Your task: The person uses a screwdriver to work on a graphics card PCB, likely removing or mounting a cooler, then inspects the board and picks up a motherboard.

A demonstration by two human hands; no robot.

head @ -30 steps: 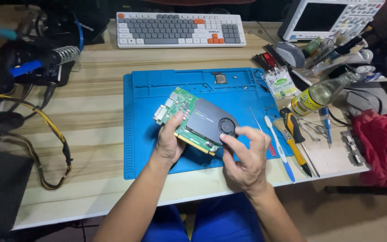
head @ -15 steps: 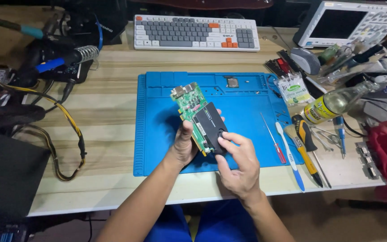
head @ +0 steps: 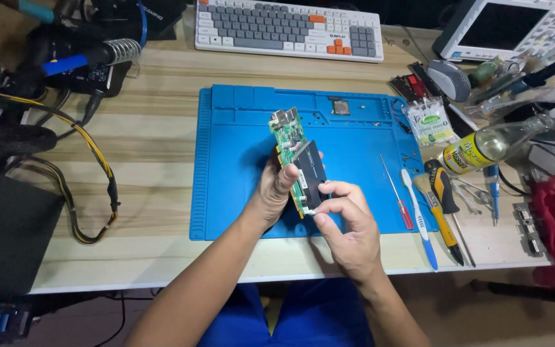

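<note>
I hold a green graphics card (head: 290,138) with a black cooler shroud (head: 311,172) on edge above the blue work mat (head: 232,160). My left hand (head: 276,189) wraps the card's near left side from behind. My right hand (head: 348,228) pinches the near end of the black shroud with thumb and fingers. The card's metal ports point away from me, toward the keyboard.
A red-handled screwdriver (head: 398,196), a white-and-blue toothbrush (head: 419,218) and a yellow-black screwdriver (head: 443,205) lie right of the mat. A clear bottle (head: 493,146), a small packet (head: 428,122), a keyboard (head: 287,29) and a soldering iron holder (head: 107,54) stand around. Cables (head: 91,160) trail at left.
The card has gone from lying flat-tilted across the mat to standing on edge, lengthwise away from me. Both hands shifted closer together at its near end.
</note>
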